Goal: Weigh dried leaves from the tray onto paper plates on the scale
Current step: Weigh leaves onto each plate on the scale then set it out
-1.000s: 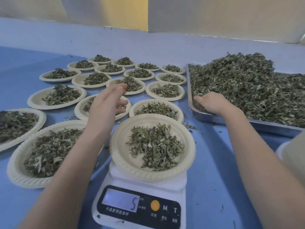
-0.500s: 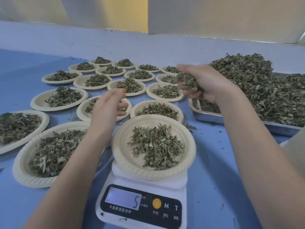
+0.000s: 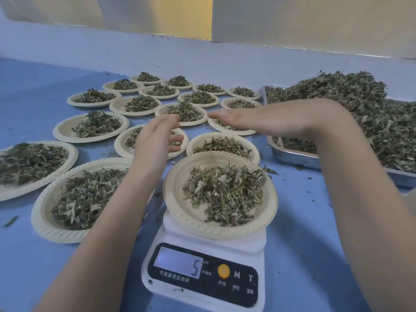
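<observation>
1. Reaching across above the plate on the scale (image 3: 221, 194), right hand (image 3: 238, 120) turned palm-down, fingers straight and released, gripping nothing visible; forearm bent at the wrist, sweeping leftward from the tray side.
2. Hovering just left of that plate, left hand (image 3: 155, 140) set on edge, fingers loosely extended, thumb out toward the plate, empty.
3. Sitting square on the white scale (image 3: 202, 266), plate loaded with a mound of dried leaves (image 3: 225, 190); display reading 5.
4. Heaped high right of the scale, metal tray (image 3: 292, 157) full of loose leaves.
5. Spread behind and left of the scale, filled paper plates (image 3: 96, 127) in rows on the blue table (image 3: 299, 255).
6. Scattered around the scale, stray leaf bits.
</observation>
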`<state>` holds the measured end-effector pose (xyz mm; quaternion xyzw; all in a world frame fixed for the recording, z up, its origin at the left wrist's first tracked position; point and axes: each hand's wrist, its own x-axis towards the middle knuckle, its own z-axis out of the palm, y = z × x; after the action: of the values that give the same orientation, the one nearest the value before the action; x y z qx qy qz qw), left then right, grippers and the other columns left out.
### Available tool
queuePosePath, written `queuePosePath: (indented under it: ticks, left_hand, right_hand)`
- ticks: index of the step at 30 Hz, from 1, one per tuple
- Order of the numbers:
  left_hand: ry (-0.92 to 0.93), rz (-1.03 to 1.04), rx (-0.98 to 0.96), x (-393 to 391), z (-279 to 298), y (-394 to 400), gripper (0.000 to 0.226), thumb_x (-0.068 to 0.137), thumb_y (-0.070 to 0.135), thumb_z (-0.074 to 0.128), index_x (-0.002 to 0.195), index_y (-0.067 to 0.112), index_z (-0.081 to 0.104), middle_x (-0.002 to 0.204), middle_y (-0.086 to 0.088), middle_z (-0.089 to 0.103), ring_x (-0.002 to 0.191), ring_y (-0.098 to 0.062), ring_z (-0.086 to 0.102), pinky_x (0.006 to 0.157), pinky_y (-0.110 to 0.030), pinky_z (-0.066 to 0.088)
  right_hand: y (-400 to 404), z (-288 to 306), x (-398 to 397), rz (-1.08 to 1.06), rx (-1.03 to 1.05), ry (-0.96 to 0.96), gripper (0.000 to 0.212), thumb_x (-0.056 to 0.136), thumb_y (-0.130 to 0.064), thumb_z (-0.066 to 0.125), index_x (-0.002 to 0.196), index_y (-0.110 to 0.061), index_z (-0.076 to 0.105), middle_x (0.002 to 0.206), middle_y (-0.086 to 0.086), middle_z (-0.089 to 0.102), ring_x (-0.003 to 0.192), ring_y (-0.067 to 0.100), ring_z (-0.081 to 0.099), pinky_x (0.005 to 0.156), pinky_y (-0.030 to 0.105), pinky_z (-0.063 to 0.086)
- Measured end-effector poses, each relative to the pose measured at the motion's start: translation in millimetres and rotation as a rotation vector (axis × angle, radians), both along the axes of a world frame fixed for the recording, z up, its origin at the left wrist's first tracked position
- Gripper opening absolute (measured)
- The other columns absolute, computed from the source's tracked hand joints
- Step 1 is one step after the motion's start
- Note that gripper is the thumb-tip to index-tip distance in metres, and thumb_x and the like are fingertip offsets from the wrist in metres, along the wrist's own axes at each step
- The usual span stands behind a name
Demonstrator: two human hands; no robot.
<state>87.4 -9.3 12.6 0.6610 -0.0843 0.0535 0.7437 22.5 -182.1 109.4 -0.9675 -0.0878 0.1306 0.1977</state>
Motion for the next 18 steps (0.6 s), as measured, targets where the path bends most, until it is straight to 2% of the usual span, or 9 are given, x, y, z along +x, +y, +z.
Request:
queuePosePath:
  ticks: [5,9,11,13,16,18]
  left_hand:
    - [0.002,0.005,0.006,0.1,-0.8,0.4,0.019,0.096,0.027,0.049,0.107,0.018,0.062,0.113,-0.004,0.063,0.09,-0.019,0.063,0.078,-0.033,0.053]
    - [0.005,0.011,0.012,0.1,-1.0,0.2,0.02,0.096,0.027,0.049,0.108,0.017,0.062,0.115,-0.005,0.063,0.089,-0.019,0.063,0.079,-0.034,0.053]
    - [0.007,0.006,0.015,0.0,-0.6,-0.4,0.019,0.096,0.026,0.049,0.107,0.017,0.062,0.116,-0.006,0.063,0.089,-0.02,0.063,0.079,-0.035,0.052]
    - [0.014,0.009,0.013,0.1,0.3,-0.7,0.018,0.096,0.026,0.049,0.107,0.017,0.061,0.117,-0.007,0.062,0.089,-0.02,0.063,0.079,-0.034,0.053]
    - [0.021,0.01,0.017,0.2,1.2,-1.1,0.018,0.096,0.025,0.049,0.106,0.017,0.061,0.119,-0.009,0.061,0.088,-0.02,0.063,0.077,-0.034,0.052]
    - [0.025,0.003,0.024,0.1,1.6,-1.1,0.018,0.096,0.025,0.049,0.108,0.016,0.061,0.119,-0.01,0.061,0.087,-0.02,0.063,0.078,-0.035,0.052]
  right_hand:
    - [0.6,-8.2,0.3,-0.048,-0.027,-0.031,0.052,0.097,-0.055,0.032,0.139,-0.026,0.047,0.143,0.001,0.046,0.132,0.022,0.041,0.111,0.036,0.03]
    - [3.7,-6.1,-1.1,-0.013,-0.033,0.006,0.052,0.097,-0.054,0.035,0.139,-0.026,0.046,0.143,0.0,0.046,0.133,0.022,0.04,0.111,0.035,0.03]
    - [3.0,-3.7,-2.4,0.02,-0.039,0.057,0.055,0.094,-0.06,0.033,0.142,-0.034,0.04,0.149,-0.012,0.037,0.139,0.012,0.031,0.11,0.026,0.024]
    - [2.9,-1.2,-5.2,0.055,-0.06,0.134,0.063,0.086,-0.068,0.027,0.144,-0.045,0.03,0.152,-0.026,0.022,0.137,-0.005,0.02,0.104,0.02,0.014]
    - [3.2,1.0,-7.2,0.054,-0.06,0.136,0.063,0.085,-0.068,0.027,0.144,-0.047,0.027,0.15,-0.03,0.019,0.119,-0.015,0.018,0.097,0.017,0.01]
    - [3.5,1.2,-7.2,0.048,-0.075,0.128,0.061,0.087,-0.067,0.027,0.144,-0.046,0.029,0.151,-0.028,0.021,0.121,-0.014,0.019,0.096,0.017,0.011]
